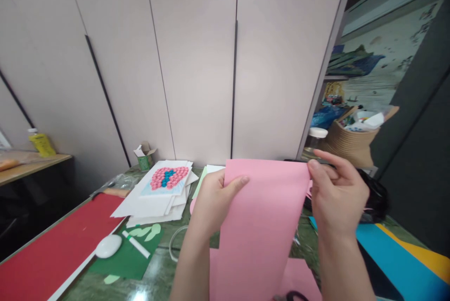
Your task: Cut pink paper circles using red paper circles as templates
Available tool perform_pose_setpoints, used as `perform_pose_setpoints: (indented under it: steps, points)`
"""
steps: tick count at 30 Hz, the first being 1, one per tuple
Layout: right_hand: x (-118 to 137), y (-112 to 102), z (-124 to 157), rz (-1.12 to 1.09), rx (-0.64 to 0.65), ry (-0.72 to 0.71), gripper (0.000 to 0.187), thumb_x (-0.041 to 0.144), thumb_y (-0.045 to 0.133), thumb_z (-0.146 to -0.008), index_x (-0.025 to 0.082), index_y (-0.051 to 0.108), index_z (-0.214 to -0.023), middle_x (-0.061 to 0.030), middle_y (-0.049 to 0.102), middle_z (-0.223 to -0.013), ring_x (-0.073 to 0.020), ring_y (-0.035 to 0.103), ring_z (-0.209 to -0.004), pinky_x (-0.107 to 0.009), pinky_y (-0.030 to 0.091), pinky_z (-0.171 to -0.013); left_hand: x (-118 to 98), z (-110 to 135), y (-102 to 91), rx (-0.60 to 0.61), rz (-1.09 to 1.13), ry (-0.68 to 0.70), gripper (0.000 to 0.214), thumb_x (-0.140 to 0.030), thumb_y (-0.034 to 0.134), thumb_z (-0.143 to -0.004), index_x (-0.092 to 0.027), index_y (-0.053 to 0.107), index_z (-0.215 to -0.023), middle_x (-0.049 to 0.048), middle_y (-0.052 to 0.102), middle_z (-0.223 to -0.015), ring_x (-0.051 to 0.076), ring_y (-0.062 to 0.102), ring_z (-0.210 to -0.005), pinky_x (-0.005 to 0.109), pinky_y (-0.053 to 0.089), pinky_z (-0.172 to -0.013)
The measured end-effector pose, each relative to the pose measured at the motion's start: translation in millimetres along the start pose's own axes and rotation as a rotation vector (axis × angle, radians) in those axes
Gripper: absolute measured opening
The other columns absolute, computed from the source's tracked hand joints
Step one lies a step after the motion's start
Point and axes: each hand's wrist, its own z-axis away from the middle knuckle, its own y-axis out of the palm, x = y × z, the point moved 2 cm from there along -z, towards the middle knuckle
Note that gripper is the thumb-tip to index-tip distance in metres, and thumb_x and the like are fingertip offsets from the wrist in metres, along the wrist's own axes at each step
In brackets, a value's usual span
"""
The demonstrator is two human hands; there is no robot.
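Note:
A sheet of pink paper (262, 216) hangs upright in front of me, held up between both hands. My left hand (214, 198) is closed on its upper left edge, thumb on the front face and fingers hidden behind. At the upper right corner, my right hand (335, 193) pinches the paper between thumb and bent fingers, its index finger sticking out. More pink paper (298, 273) lies on the table underneath. At the bottom edge of the view a dark looped handle (297, 296), which looks like scissors, shows only in part.
On the left lie red paper (70, 240), green paper (137, 263), a glue stick (136, 244) and a white mouse-shaped object (108, 246). White sheets (140, 202) with a pink-and-blue artwork (169, 178) sit behind. Blue paper (397, 259) lies right. Cabinet doors (197, 66) stand behind the table.

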Motion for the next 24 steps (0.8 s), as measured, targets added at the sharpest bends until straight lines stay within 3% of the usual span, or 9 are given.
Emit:
perform_pose_setpoints:
  steps: [4,8,11,13,15,24]
  points:
    - [1,-1,0,0.058,-0.011,-0.022,0.035,0.031,0.069,-0.069,0.020,0.064,-0.102,0.0018,0.057,-0.059,-0.0115,0.051,-0.051,-0.025,0.043,-0.052,1,-1,-0.5,-0.025,-0.017,0.013,0.034,-0.047,0.055,-0.073,-0.014,0.062,-0.072,0.0022,0.060,-0.065,0.014,0.052,-0.058,0.022,0.037,-0.049]
    - [-5,-7,-7,0.002,0.194,0.150,0.044,0.033,0.068,-0.069,0.021,0.060,-0.111,0.0021,0.060,-0.060,-0.0136,0.056,-0.058,-0.026,0.047,-0.060,5,-3,-1.2,-0.045,0.006,0.018,0.036,-0.048,0.055,-0.072,-0.013,0.063,-0.071,0.0022,0.060,-0.063,0.015,0.052,-0.057,0.022,0.037,-0.048]
    - [-10,-11,-11,-0.003,0.406,0.289,0.031,0.034,0.071,-0.065,0.020,0.066,-0.092,-0.0020,0.065,-0.068,-0.0167,0.060,-0.066,-0.027,0.048,-0.063,6,-3,-1.7,-0.062,0.040,0.017,0.035,-0.048,0.056,-0.072,-0.013,0.063,-0.072,0.0022,0.061,-0.064,0.015,0.053,-0.057,0.022,0.038,-0.050]
    - [-12,-13,-12,0.065,0.479,0.327,0.020,0.035,0.072,-0.063,0.018,0.067,-0.073,-0.0028,0.065,-0.068,-0.0163,0.058,-0.064,-0.024,0.047,-0.059,7,-3,-2.1,-0.074,0.054,0.016,0.035,-0.047,0.056,-0.072,-0.013,0.064,-0.073,0.0028,0.062,-0.066,0.015,0.053,-0.058,0.022,0.039,-0.051]
    - [-13,-14,-13,0.141,0.488,0.320,0.019,0.036,0.072,-0.062,0.018,0.066,-0.065,-0.0019,0.065,-0.065,-0.0150,0.056,-0.062,-0.023,0.044,-0.056,7,-3,-2.5,-0.078,0.053,0.015,0.034,-0.047,0.056,-0.072,-0.013,0.064,-0.073,0.0029,0.062,-0.066,0.014,0.053,-0.057,0.022,0.039,-0.051]
    - [-12,-13,-12,0.245,0.441,0.238,0.021,0.039,0.071,-0.063,0.018,0.066,-0.063,-0.0004,0.062,-0.060,-0.0147,0.054,-0.060,-0.024,0.042,-0.055,8,-4,-2.0,-0.087,0.039,0.020,0.035,-0.048,0.057,-0.071,-0.013,0.063,-0.071,0.0011,0.060,-0.065,0.013,0.051,-0.057,0.021,0.038,-0.051]
